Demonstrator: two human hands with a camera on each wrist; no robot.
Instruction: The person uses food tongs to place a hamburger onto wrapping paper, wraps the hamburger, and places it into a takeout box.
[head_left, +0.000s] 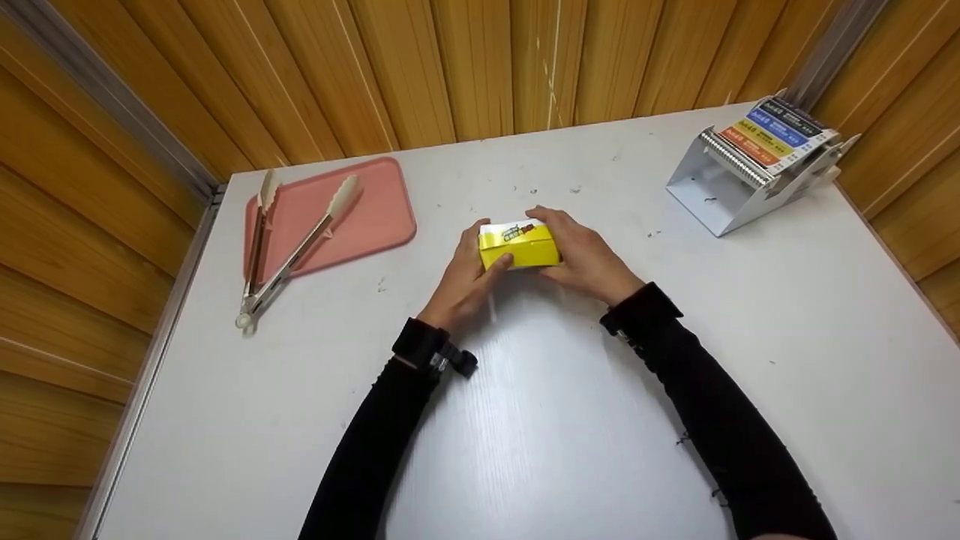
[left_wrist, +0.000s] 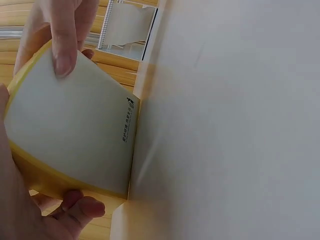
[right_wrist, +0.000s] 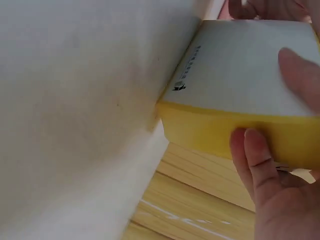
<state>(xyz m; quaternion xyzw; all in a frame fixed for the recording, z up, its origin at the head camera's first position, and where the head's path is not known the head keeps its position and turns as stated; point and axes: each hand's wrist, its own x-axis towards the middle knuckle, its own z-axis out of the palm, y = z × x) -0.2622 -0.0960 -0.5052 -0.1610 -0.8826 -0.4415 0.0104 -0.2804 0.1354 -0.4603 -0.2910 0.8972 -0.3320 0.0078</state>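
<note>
A small yellow-and-white cardboard box (head_left: 529, 255) stands at the middle of the table between both hands, with a printed logo on its top. My left hand (head_left: 459, 289) grips its left side, thumb across the yellow near part. On the right side, my right hand (head_left: 592, 259) holds the box with its fingers along the edge. In the left wrist view, the box's white face (left_wrist: 75, 120) carries small dark print along one edge, and that edge meets the table. The right wrist view shows fingertips (right_wrist: 255, 145) against the yellow side. The box's contents are hidden.
A pink tray (head_left: 382, 214) lies at the back left, with metal tongs (head_left: 292, 259) spread partly across it. At the back right stands a white metal rack (head_left: 694, 199) bearing black, blue, yellow and orange printed strips (head_left: 776, 131). Wood-patterned walls (head_left: 480, 67) border the white table (head_left: 495, 442).
</note>
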